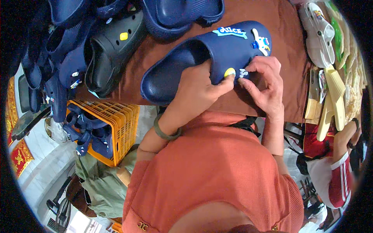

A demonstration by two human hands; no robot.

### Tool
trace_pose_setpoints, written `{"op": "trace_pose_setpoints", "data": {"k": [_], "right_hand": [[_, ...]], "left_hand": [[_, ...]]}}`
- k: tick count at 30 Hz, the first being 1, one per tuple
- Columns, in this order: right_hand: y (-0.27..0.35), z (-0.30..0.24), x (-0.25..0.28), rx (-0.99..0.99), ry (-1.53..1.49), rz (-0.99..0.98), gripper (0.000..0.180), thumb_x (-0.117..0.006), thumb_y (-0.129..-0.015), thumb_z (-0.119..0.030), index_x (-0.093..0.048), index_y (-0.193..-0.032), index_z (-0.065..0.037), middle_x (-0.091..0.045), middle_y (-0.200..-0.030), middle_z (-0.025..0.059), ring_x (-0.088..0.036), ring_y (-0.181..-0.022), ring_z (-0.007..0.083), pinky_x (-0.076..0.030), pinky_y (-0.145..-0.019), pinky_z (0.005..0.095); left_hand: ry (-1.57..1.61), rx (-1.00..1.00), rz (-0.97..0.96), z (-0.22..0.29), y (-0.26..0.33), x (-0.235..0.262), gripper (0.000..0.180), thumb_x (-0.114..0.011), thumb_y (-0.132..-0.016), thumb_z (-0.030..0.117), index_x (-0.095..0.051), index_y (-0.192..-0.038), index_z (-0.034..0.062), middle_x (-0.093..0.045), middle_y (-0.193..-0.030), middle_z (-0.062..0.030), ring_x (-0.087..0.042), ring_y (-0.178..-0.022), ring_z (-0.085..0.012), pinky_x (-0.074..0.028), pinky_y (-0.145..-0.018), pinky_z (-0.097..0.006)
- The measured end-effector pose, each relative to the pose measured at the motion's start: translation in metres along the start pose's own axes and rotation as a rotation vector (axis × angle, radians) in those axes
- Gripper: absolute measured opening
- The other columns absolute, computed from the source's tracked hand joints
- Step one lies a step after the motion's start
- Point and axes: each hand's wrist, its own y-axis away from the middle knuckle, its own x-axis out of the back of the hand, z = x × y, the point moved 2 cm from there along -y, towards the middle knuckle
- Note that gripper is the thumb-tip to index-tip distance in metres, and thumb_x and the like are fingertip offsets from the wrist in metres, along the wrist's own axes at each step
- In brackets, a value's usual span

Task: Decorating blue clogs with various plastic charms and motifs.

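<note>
- The navy clog (202,58) lay on the brown table (287,50), near its front edge.
- The left hand (196,91) gripped the clog's side, thumb by a round yellow charm (229,72).
- The right hand (262,83) pinched a small white charm (243,73) against the clog.
- The step looked like fixing charms; next, the white charm likely needed a firm push in.

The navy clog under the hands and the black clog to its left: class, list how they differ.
The navy clog carries several charms; the black clog shows one yellow charm. The left hand and right hand work on the navy clog; the black clog lies untouched. Both rest on the brown table.
</note>
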Motion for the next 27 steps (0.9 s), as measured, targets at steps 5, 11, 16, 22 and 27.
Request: {"op": "trace_pose_setpoints", "data": {"k": [5, 11, 16, 22, 27], "right_hand": [[0.002, 0.000, -0.004, -0.040, 0.010, -0.040, 0.024, -0.073, -0.072, -0.013, -0.064, -0.095, -0.010, -0.060, -0.093, 0.0056, -0.054, -0.091, 0.0241, -0.034, -0.087, 0.0373], [0.011, -0.016, -0.011, 0.001, 0.241, 0.041, 0.031, -0.073, -0.072, -0.013, -0.065, -0.103, -0.011, -0.058, -0.093, 0.0044, -0.054, -0.087, 0.0230, -0.036, -0.084, 0.0377], [0.015, -0.009, -0.014, 0.077, 0.131, 0.131, 0.026, -0.074, -0.069, -0.009, -0.065, -0.093, -0.007, -0.059, -0.090, 0.0060, -0.056, -0.085, 0.0248, -0.041, -0.079, 0.0389], [0.019, 0.004, -0.011, 0.274, -0.065, 0.077, 0.021, -0.073, -0.068, -0.003, -0.061, -0.086, -0.004, -0.061, -0.086, 0.0093, -0.059, -0.080, 0.0280, -0.047, -0.077, 0.0423], [0.018, -0.001, -0.007, 0.179, -0.080, -0.006, 0.016, -0.072, -0.068, -0.001, -0.062, -0.081, -0.003, -0.062, -0.083, 0.0086, -0.059, -0.078, 0.0253, -0.044, -0.078, 0.0399]], "left_hand": [[0.030, 0.081, -0.103, -0.003, 0.000, 0.000, 0.031, -0.067, -0.080, 0.016, -0.061, -0.104, -0.0011, -0.066, -0.097, -0.0099, -0.063, -0.087, -0.0178, -0.049, -0.079, -0.031], [0.152, 0.130, -0.159, 0.002, -0.001, 0.004, 0.031, -0.068, -0.079, 0.013, -0.060, -0.105, -0.0011, -0.065, -0.098, -0.0085, -0.061, -0.090, -0.0175, -0.048, -0.081, -0.031], [0.227, 0.150, -0.167, -0.001, 0.001, 0.002, 0.033, -0.069, -0.077, 0.012, -0.060, -0.106, -0.0001, -0.065, -0.100, -0.0087, -0.061, -0.092, -0.0172, -0.048, -0.082, -0.031], [0.034, 0.143, -0.141, 0.000, 0.003, 0.001, 0.033, -0.069, -0.077, 0.012, -0.060, -0.106, -0.0002, -0.065, -0.098, -0.0085, -0.061, -0.090, -0.0182, -0.048, -0.082, -0.032], [0.056, 0.084, -0.134, -0.002, -0.001, 0.004, 0.033, -0.068, -0.077, 0.015, -0.060, -0.105, -0.0007, -0.066, -0.097, -0.0108, -0.063, -0.088, -0.0199, -0.048, -0.081, -0.032]]}}
